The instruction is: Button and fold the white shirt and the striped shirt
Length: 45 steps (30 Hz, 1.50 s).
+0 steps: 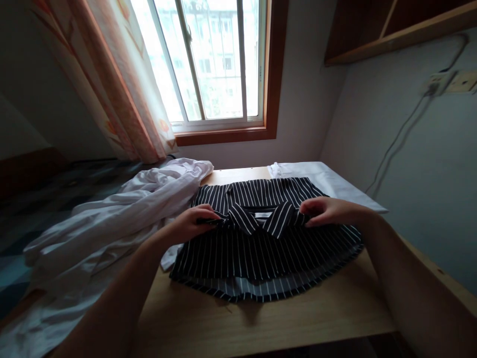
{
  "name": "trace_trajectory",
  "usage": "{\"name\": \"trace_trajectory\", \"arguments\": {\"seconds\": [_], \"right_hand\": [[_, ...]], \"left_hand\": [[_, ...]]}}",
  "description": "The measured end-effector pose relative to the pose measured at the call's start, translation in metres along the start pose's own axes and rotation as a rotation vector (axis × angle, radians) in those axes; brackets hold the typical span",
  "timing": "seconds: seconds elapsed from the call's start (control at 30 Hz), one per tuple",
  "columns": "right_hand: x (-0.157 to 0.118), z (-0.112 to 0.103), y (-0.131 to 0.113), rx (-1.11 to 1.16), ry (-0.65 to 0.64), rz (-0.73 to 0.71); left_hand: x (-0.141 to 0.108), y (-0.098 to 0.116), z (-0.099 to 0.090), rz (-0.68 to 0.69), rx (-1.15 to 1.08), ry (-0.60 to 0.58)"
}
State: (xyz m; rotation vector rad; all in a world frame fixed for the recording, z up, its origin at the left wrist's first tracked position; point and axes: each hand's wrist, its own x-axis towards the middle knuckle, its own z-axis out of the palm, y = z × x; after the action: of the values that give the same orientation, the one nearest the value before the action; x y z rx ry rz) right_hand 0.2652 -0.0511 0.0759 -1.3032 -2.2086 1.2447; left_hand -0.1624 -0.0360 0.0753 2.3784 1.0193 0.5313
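Note:
A black shirt with white stripes (253, 253) lies on the wooden table in front of me, its pointed collar in the middle and its curved hem toward me. At the collar's left side, my left hand (197, 221) pinches the fabric between thumb and fingers. My right hand (324, 211) grips the cloth on the other side of the collar. Between the two hands the collar area is lifted a little, and the shirt's upper part lies flat behind it. Sleeves cannot be made out.
White crumpled clothing (149, 204) drapes over the table's left side. A flat white garment (316, 174) lies at the back right. The wooden table (208, 328) reaches toward a window (216, 59) with a curtain (112, 74). A cable (395, 134) hangs on the right wall below a shelf (402, 40).

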Motion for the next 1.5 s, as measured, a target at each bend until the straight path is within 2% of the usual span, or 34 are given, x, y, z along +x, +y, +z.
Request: {"name": "trace_trajectory", "arguments": {"seconds": [0.1,0.17,0.2,0.27,0.37,0.47,0.57,0.67,0.87,1.07,1.13,1.17,1.23,1.3,1.33,1.4,1.43,1.5], "right_hand": [[-0.006,-0.001,-0.001,-0.007,-0.239,0.104],[-0.004,0.002,0.001,-0.033,-0.343,0.169],[-0.002,0.004,0.002,-0.049,-0.357,0.193],[0.002,0.009,0.003,-0.087,-0.327,0.220],[0.009,0.017,0.002,-0.142,-0.253,0.236],[0.015,0.024,-0.001,-0.205,-0.192,0.217],[0.021,0.030,-0.002,-0.270,-0.136,0.141],[0.024,0.033,-0.001,-0.225,-0.115,0.062],[0.023,0.030,-0.002,-0.050,-0.096,-0.048],[0.017,0.026,-0.012,0.123,-0.010,-0.192],[0.013,0.024,-0.015,0.193,0.006,-0.270],[0.010,0.023,-0.017,0.228,-0.022,-0.293],[0.006,0.022,-0.019,0.270,-0.198,-0.273],[0.003,0.021,-0.021,0.264,-0.446,-0.178],[0.002,0.021,-0.021,0.253,-0.525,-0.126],[0.003,0.020,-0.020,0.229,-0.525,-0.054],[0.005,0.020,-0.019,0.220,-0.472,-0.039],[0.008,0.021,-0.018,0.194,-0.391,-0.020]], "left_hand": [[-0.008,0.011,-0.007,-0.059,-0.086,-0.255],[-0.012,0.017,-0.009,-0.126,-0.116,-0.412],[-0.013,0.020,-0.008,-0.159,-0.113,-0.458],[-0.013,0.023,-0.004,-0.214,-0.070,-0.474],[-0.010,0.028,0.006,-0.255,0.040,-0.417],[-0.005,0.031,0.017,-0.277,0.162,-0.307],[-0.001,0.033,0.030,-0.267,0.268,-0.180],[0.003,0.031,0.041,-0.202,0.329,-0.112],[0.008,0.027,0.050,-0.094,0.247,-0.021],[0.010,0.041,0.047,-0.003,0.166,0.237],[0.008,0.045,0.044,0.040,0.109,0.261],[0.007,0.047,0.042,0.055,0.066,0.236],[0.004,0.051,0.036,0.065,-0.032,0.058],[0.000,0.055,0.028,0.030,-0.101,-0.243],[-0.002,0.057,0.024,-0.007,-0.115,-0.411],[-0.005,0.062,0.018,-0.100,-0.119,-0.667],[-0.005,0.064,0.016,-0.145,-0.118,-0.727],[-0.005,0.067,0.014,-0.197,-0.127,-0.750]]}}
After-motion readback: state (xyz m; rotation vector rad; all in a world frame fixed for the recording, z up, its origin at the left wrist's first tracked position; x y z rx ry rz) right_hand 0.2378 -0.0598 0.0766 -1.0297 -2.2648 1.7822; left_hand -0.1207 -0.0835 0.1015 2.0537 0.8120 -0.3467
